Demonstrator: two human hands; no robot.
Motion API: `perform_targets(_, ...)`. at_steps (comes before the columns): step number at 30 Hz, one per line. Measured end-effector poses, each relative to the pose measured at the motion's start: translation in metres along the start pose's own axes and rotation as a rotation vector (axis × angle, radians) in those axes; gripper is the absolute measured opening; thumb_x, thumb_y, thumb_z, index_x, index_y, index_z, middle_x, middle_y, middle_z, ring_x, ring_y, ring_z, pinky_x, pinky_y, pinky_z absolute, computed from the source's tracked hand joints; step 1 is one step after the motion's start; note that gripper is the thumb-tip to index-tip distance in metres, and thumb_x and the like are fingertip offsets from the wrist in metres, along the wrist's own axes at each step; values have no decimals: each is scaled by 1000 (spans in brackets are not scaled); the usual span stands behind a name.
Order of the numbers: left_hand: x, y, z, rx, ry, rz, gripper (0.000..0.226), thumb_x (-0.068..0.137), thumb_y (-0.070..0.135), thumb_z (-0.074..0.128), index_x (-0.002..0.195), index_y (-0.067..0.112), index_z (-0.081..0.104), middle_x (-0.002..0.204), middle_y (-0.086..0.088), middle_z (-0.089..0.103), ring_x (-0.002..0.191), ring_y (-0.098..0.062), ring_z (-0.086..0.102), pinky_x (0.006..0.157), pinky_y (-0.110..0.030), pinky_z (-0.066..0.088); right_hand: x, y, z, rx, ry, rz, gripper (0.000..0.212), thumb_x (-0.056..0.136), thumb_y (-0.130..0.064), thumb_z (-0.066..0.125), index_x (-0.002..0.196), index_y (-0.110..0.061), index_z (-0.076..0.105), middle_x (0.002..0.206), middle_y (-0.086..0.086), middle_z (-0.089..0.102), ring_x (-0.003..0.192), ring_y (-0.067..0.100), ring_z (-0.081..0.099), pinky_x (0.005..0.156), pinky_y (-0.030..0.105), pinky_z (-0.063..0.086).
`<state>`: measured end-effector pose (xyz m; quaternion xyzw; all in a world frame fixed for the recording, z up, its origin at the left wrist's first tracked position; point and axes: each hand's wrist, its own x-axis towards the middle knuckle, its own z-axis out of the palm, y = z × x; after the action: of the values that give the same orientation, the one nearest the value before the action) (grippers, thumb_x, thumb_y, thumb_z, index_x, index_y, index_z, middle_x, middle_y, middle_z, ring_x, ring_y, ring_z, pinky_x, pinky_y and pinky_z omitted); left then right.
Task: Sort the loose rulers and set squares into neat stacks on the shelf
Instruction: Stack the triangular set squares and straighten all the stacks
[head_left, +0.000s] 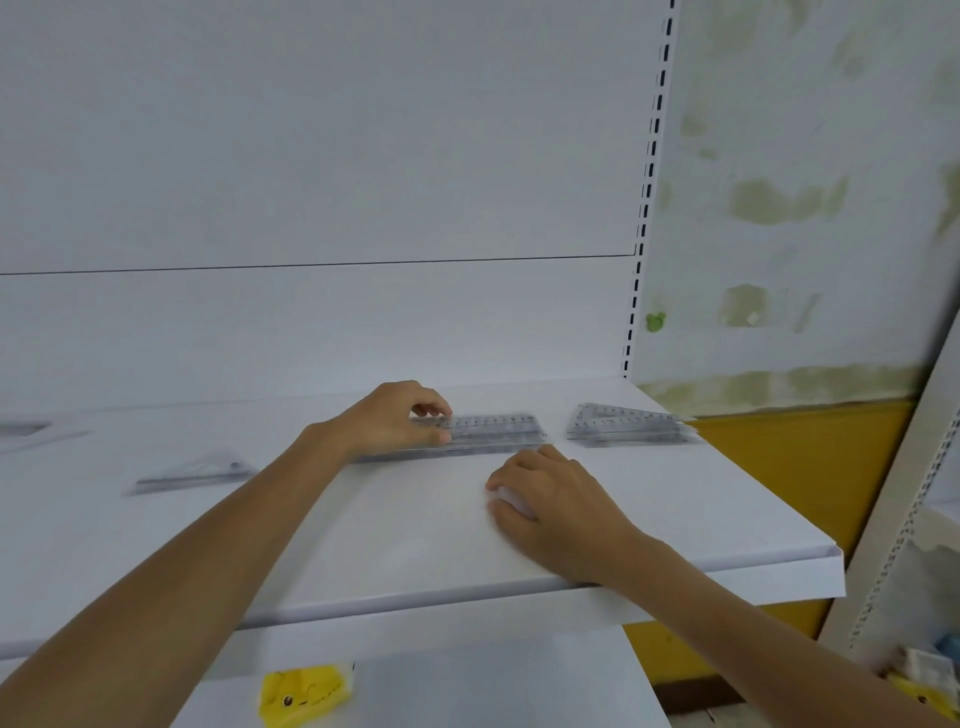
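A stack of clear straight rulers (493, 431) lies on the white shelf (415, 519) near its back. My left hand (395, 418) rests on the stack's left end, fingers curled over the top ruler and thumb at its front edge. My right hand (550, 499) lies on the shelf just in front of the stack's right end, fingers loosely curled, holding nothing. A stack of clear set squares (628, 426) sits at the shelf's right end. One loose clear set square (197, 473) lies to the left.
The shelf's right end stops beside a slotted upright (644, 208) and a stained wall. A faint clear item (26, 431) lies at the far left. A yellow packet (304, 693) sits on the lower shelf. Another rack (914, 493) stands at the right.
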<state>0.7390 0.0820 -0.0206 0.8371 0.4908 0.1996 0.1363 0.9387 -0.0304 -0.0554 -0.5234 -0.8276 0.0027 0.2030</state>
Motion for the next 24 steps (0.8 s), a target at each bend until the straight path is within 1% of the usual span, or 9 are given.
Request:
perform_targets(1,0,0,0,-3,4,-8,32,81,33,68,111,24,61,108,8,55,101,-5,51,74,-8,36,0,1,0,4,1,-2,34,93,-34,40,118,-20,57,121,-2,57,113,18,45,96,35,38)
perform_targets(3,-1,1,0,-19,42,-32,39,80,39,68,115,24,59,111,8,56,103,-6,51,82,-14,38,1,2,0,10,4,-8,32,94,-34,42,119,-21,57,123,-3,56,114,17,44,97,34,37)
perform_targets(5,-6,3,-1,-15,109,-47,40,82,40,66,117,23,58,112,7,56,104,-6,51,88,-19,36,1,4,0,15,-5,-8,32,94,-34,42,119,-21,56,125,-4,54,116,16,43,99,33,35)
perform_targets(8,-24,-1,-5,53,206,-56,35,86,34,61,118,20,58,112,5,54,103,-7,48,87,-20,33,7,6,-4,37,-31,-9,29,93,-33,45,116,-20,57,121,-3,54,116,17,44,100,31,35)
perform_targets(10,-47,-11,-11,89,268,-87,32,87,30,61,117,19,59,111,3,55,102,-9,49,87,-20,34,18,3,-6,85,-25,-28,26,93,-27,47,114,-16,58,117,0,56,113,18,46,96,29,37)
perform_targets(13,-92,-33,-27,152,309,-168,26,87,27,61,112,19,61,109,1,57,97,-9,50,85,-20,35,47,-18,-6,126,49,-94,25,91,-19,50,112,-10,60,111,7,60,105,21,51,88,28,38)
perform_targets(16,-145,-58,-56,173,358,-265,22,87,27,62,107,20,64,106,3,59,93,-8,53,82,-20,36,81,-63,-5,183,100,-163,25,90,-19,52,113,-10,60,109,7,61,101,22,54,88,31,42)
perform_targets(20,-221,-91,-97,194,443,-373,17,86,26,62,103,22,64,102,7,60,91,-8,56,80,-21,38,120,-147,-2,273,120,-279,26,91,-23,51,113,-12,59,107,4,61,101,22,56,91,37,45)
perform_targets(24,-294,-126,-132,216,507,-457,15,86,24,63,101,22,65,98,7,60,88,-8,56,82,-23,42,143,-241,21,354,112,-361,27,92,-24,50,115,-13,58,109,4,61,103,22,55,92,37,45)
